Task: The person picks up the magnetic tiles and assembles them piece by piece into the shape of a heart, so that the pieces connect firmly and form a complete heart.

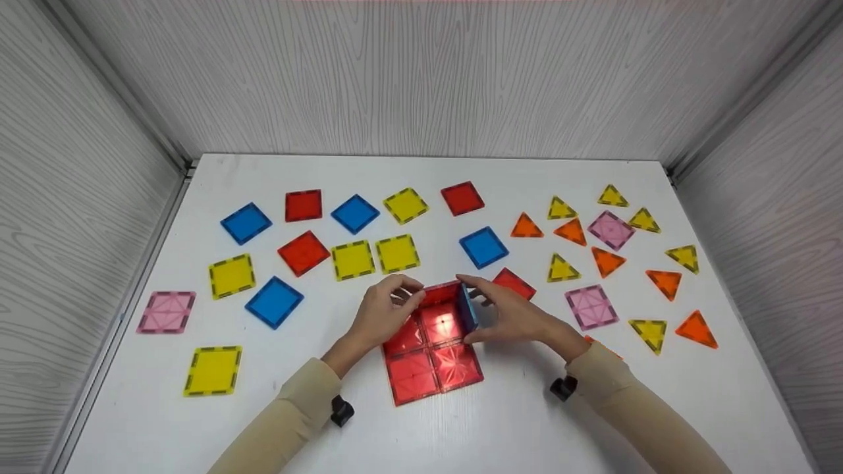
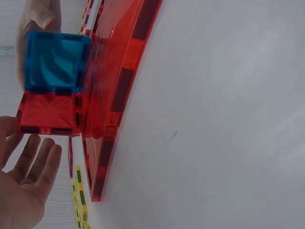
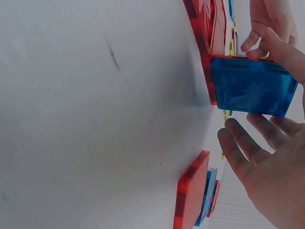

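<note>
Several translucent red magnetic tiles lie flat, joined as a larger square in front of me. A square red tile stands upright along their far side. At its left end my left hand pinches it between thumb and index finger, the other fingers loosely bent. My right hand holds an upright blue tile by its opposite edges, thumb at the near edge and fingers at the far one. This blue tile stands on the right side of the base, meeting the red one at a corner.
Loose square tiles, such as a yellow tile and a blue tile, lie to the left and behind. Orange triangles, yellow triangles and a pink tile are spread on the right. A red tile lies behind my right hand.
</note>
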### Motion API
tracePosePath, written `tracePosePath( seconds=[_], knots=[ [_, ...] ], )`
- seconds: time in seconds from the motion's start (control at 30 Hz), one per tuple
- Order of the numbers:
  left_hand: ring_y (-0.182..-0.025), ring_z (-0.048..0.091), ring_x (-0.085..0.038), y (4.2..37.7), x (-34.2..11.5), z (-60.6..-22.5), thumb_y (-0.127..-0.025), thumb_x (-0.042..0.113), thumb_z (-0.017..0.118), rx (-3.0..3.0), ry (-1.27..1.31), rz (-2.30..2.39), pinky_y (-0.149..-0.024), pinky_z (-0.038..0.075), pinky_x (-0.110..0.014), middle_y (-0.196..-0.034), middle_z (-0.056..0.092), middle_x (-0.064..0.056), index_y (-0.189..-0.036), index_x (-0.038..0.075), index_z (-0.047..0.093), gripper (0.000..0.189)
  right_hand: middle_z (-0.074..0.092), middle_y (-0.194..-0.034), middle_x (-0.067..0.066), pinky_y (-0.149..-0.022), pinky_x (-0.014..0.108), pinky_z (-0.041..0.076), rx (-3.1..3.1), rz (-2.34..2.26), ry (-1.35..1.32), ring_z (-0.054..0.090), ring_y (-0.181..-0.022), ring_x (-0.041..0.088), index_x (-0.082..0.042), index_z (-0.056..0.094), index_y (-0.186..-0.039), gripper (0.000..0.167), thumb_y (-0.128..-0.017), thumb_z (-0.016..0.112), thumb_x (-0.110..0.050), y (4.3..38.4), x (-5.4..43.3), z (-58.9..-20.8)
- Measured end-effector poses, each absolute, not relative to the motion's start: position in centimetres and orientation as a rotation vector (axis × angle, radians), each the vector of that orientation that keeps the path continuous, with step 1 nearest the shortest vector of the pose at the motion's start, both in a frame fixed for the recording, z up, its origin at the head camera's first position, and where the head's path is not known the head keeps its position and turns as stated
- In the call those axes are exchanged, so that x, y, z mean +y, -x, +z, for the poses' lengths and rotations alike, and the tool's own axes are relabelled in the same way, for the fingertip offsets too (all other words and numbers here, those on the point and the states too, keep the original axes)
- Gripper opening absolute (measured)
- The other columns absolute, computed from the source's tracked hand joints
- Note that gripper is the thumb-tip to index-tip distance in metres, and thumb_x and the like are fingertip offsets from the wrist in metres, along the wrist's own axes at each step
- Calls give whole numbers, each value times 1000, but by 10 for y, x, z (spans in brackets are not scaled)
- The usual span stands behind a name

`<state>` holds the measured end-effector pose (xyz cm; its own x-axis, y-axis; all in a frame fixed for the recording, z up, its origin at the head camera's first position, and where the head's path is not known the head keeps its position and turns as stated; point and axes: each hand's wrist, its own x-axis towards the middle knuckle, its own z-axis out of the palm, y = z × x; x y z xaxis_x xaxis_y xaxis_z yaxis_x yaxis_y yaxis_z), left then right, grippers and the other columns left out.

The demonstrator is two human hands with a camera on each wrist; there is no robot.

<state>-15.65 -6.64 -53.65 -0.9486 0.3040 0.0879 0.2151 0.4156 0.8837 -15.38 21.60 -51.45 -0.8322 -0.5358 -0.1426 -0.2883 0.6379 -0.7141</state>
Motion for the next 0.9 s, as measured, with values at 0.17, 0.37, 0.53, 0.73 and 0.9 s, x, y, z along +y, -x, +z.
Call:
tracePosePath(
  seconds=[0.17, 0.37, 0.53, 0.73, 0.9],
  knots=[
    [-110, 67, -20, 139, -79, -537, -99, 27, 76, 2748, -457, 1327, -97, 62, -39, -119, 70, -8, -125, 12, 70, 31, 52, -158, 3, -112, 53, 54, 2492, -1022, 658, 55, -142, 29, -27, 39, -162, 94, -83, 91, -29, 160, 219, -514],
    [-107, 55, -18, 117, -93, -548, -89, 34, 85, 3012, -535, 741, -87, 61, -34, -115, 63, -9, -129, 14, 71, 47, 56, -154, 4, -111, 53, 54, 2489, -1036, 635, 57, -139, 29, -28, 42, -158, 89, -84, 91, -30, 161, 220, -516],
    [-108, 55, -19, 116, -93, -553, -90, 36, 83, 3021, -600, 646, -88, 58, -36, -118, 63, -9, -136, 16, 70, 51, 57, -152, 4, -111, 53, 54, 2502, -1057, 638, 59, -137, 27, -26, 44, -157, 87, -84, 90, -34, 156, 221, -517],
    [-112, 53, -23, 132, -92, -550, -96, 35, 77, 2923, -657, 688, -94, 54, -41, -122, 62, -11, -138, 16, 70, 47, 59, -147, 5, -108, 51, 56, 2547, -1112, 620, 62, -130, 25, -21, 45, -154, 86, -83, 91, -39, 147, 222, -518],
    [-114, 52, -26, 148, -92, -548, -98, 33, 75, 2873, -718, 688, -97, 52, -43, -123, 62, -12, -138, 19, 70, 43, 59, -146, 6, -106, 49, 57, 2594, -1139, 557, 63, -127, 24, -18, 44, -152, 87, -82, 91, -39, 139, 222, -520]
  ],
)
